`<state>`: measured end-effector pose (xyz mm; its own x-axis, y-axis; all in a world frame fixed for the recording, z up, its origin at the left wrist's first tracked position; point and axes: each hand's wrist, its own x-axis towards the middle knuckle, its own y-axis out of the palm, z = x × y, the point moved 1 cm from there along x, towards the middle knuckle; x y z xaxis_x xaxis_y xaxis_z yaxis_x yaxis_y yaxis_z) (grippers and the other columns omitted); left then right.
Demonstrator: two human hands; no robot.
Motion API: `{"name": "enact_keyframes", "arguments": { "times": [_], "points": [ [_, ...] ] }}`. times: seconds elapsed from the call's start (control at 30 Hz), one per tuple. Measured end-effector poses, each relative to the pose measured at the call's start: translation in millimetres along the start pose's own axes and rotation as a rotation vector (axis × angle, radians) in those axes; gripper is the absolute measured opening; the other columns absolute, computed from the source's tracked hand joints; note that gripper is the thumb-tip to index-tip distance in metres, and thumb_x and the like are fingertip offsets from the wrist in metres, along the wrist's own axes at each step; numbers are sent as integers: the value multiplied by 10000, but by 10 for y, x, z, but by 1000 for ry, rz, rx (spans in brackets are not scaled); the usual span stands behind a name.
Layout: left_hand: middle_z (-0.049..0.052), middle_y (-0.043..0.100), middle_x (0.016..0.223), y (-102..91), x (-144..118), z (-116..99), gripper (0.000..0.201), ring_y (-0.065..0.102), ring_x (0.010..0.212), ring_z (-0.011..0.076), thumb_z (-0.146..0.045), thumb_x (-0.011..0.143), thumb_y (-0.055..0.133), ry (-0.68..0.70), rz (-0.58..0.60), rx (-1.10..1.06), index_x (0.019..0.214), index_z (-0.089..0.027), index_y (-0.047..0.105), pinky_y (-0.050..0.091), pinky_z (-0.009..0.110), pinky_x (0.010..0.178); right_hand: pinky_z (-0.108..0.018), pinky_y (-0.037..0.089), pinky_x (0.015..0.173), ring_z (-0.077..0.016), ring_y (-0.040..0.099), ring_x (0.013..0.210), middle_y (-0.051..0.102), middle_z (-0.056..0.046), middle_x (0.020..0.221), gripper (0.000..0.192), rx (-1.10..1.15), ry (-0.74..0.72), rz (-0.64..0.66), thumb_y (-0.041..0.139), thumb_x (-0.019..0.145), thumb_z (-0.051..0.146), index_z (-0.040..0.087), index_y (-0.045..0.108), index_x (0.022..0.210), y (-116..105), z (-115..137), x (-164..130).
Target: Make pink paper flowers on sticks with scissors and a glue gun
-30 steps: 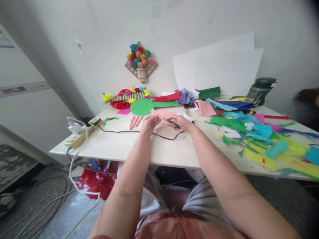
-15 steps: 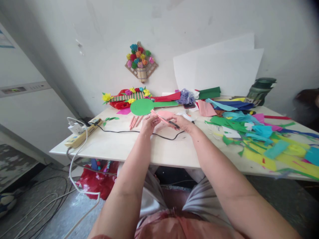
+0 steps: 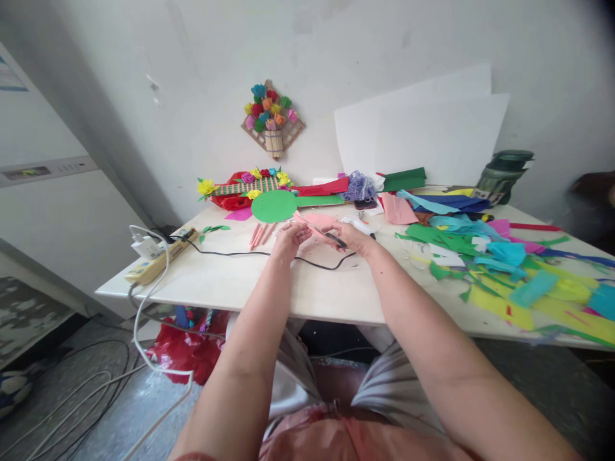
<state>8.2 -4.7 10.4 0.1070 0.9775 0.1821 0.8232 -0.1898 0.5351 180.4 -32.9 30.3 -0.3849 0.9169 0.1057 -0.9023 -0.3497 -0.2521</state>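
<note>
White counter [image 3: 250,282] (littered with coloured paper scraps [image 3: 500,269]) lies below both hands: left hand [image 3: 287,241] pinches a pink paper strip [image 3: 312,228], right hand [image 3: 353,238] grasps a dark tool [image 3: 335,239] touching it, above a black cord [image 3: 250,253].

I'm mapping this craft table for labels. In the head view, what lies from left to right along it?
Power strip → green disc → left hand → right hand → teal scraps → dark green jar.

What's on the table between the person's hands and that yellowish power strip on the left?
In the head view, a black cord runs from the power strip toward the left hand; otherwise bare tabletop.
</note>
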Motion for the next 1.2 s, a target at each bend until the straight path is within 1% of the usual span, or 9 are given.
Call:
{"name": "enact_keyframes", "arguments": {
  "times": [0.13, 0.27, 0.47, 0.63, 0.8, 0.9, 1.07, 1.2],
  "points": [
    [34, 654, 620, 9, -7, 3, 99, 623, 570, 125, -119, 551, 675, 10, 7, -10, 628, -112, 614, 505, 274, 668, -167, 274, 315, -51, 368, 311, 464, 89, 410, 254, 6, 32, -14, 589, 695, 146, 124, 569, 947, 5, 6, 5],
    [36, 654, 617, 13, -9, 3, 94, 621, 570, 126, -121, 548, 674, 8, 5, -13, 624, -109, 619, 503, 274, 666, -163, 264, 322, -40, 360, 317, 486, 86, 439, 263, 10, 8, -6, 603, 689, 164, 129, 567, 947, 9, -7, 2],
    [32, 648, 625, 6, -5, 3, 101, 619, 575, 127, -116, 554, 675, 9, -2, -7, 626, -115, 603, 499, 296, 701, -159, 264, 324, -39, 355, 323, 466, 86, 421, 199, 24, 32, -29, 571, 705, 142, 131, 567, 903, 29, 37, -22],
    [32, 646, 621, -1, -8, 1, 88, 621, 575, 128, -118, 575, 675, 5, -9, -3, 627, -113, 604, 499, 303, 719, -160, 272, 325, -35, 360, 332, 474, 89, 444, 235, 26, 9, -28, 638, 678, 178, 140, 562, 897, 27, 33, -25],
    [31, 645, 611, 4, -9, 1, 82, 622, 565, 123, -104, 575, 670, 10, -3, -10, 628, -110, 608, 505, 282, 684, -161, 291, 333, -43, 382, 342, 486, 85, 456, 265, 12, 7, -19, 634, 692, 174, 139, 563, 945, 14, -18, -5],
    [30, 643, 605, 2, -3, 5, 87, 621, 557, 124, -105, 578, 673, 1, -6, -3, 629, -111, 604, 505, 276, 667, -161, 300, 334, -44, 383, 338, 484, 85, 453, 259, -3, 32, -10, 611, 715, 150, 136, 558, 968, 19, 3, -15],
    [39, 649, 608, -15, 21, 21, 88, 625, 564, 130, -120, 572, 673, -18, -5, 12, 635, -111, 612, 505, 270, 654, -163, 291, 314, -46, 377, 318, 459, 87, 438, 201, 2, 90, -10, 583, 747, 148, 133, 546, 944, 40, 73, -45],
    [31, 651, 597, -21, 27, 33, 104, 624, 562, 126, -130, 553, 685, -18, 17, 9, 627, -117, 614, 509, 256, 640, -154, 301, 314, -44, 394, 337, 457, 87, 448, 221, 27, 67, 0, 599, 719, 160, 137, 549, 933, 37, 47, -28]
  ]
}}
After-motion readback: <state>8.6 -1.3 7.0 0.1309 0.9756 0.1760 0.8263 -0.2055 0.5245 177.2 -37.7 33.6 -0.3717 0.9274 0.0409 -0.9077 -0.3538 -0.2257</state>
